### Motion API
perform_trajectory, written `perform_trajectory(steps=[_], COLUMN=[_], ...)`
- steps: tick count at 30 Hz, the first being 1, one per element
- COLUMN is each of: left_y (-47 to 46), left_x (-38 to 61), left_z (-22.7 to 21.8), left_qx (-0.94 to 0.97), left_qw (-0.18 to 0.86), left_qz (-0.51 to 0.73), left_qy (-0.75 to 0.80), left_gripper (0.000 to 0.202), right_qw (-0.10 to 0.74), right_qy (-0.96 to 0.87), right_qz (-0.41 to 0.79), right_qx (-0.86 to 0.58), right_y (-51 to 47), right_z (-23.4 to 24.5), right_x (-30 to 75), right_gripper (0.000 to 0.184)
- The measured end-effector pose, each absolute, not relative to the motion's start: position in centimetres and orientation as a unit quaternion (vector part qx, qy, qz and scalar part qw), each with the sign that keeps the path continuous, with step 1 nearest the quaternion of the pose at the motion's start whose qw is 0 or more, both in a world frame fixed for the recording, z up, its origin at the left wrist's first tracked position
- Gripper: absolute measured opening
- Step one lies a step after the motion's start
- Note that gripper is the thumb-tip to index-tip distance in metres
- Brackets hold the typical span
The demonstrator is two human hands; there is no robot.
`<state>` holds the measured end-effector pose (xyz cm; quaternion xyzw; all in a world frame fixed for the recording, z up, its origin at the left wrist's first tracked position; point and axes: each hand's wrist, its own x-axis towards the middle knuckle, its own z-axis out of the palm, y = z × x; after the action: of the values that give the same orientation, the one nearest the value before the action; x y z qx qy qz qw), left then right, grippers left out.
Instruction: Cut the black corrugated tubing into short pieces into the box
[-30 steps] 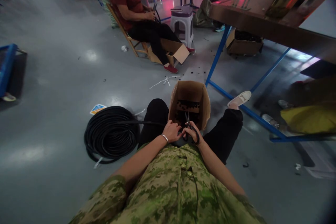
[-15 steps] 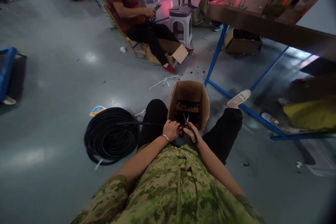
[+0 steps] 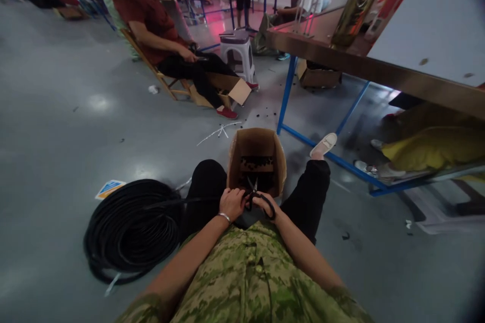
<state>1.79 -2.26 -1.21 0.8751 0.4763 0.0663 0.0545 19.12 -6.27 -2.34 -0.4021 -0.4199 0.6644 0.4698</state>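
Observation:
My left hand (image 3: 232, 204) is closed around a black rubber strip (image 3: 200, 201), which runs left over my knee to a large black coil (image 3: 132, 232) on the floor. In my right hand (image 3: 270, 204) is a pair of scissors (image 3: 253, 187) with black handles; the blades stand apart and point away from me. Both hands are close together at the near edge of a cardboard box (image 3: 278, 161) between my legs. Small dark pieces lie inside the box. The strip's end near the blades is too small to make out.
A person in a dark red shirt (image 3: 132, 5) sits ahead on a wooden chair, with an open carton (image 3: 238, 92) at their feet. A table (image 3: 322, 50) with blue legs stands at right, near my foot. A grey stool (image 3: 238, 53) and small scraps are on the floor.
The view has turned right and up, so the surroundings sit further left and the hands lower. My hands keep their hold on the strip and scissors. The seated person's hands have dropped to their lap.

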Motion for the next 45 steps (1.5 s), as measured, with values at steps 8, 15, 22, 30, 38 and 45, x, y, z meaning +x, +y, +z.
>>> perform_trajectory(steps=[8, 15, 22, 30, 38, 45], left_y=[-2.1, -2.0, -2.0, -0.8, 0.4, 1.2], left_x=[1.6, 1.3, 1.2, 2.5, 2.7, 4.4], left_z=[-1.4, -1.0, -1.0, 1.8, 3.4, 5.6], left_qx=[0.883, 0.871, 0.851, 0.789, 0.763, 0.766], left_qw=[0.055, 0.056, 0.054, 0.134, 0.199, 0.282], left_qz=[0.1, 0.158, 0.193, 0.212, 0.185, 0.214], left_qy=[0.455, 0.462, 0.485, 0.562, 0.587, 0.537], left_gripper=[0.028, 0.028, 0.03, 0.028, 0.027, 0.027], right_qw=[0.489, 0.635, 0.704, 0.686, 0.617, 0.606], right_qy=[-0.378, -0.186, -0.092, -0.127, -0.113, -0.125], right_qz=[0.687, 0.665, 0.644, 0.646, 0.691, 0.679], right_qx=[-0.383, -0.347, -0.283, -0.309, -0.36, -0.394], right_y=[-6.4, -5.8, -5.6, -5.0, -5.9, -6.1], right_z=[-2.4, -2.8, -0.1, 2.6, 2.7, 3.0], right_x=[19.3, 20.4, 23.2, 25.8, 26.0, 24.2], right_gripper=[0.032, 0.029, 0.019, 0.026, 0.041, 0.037])
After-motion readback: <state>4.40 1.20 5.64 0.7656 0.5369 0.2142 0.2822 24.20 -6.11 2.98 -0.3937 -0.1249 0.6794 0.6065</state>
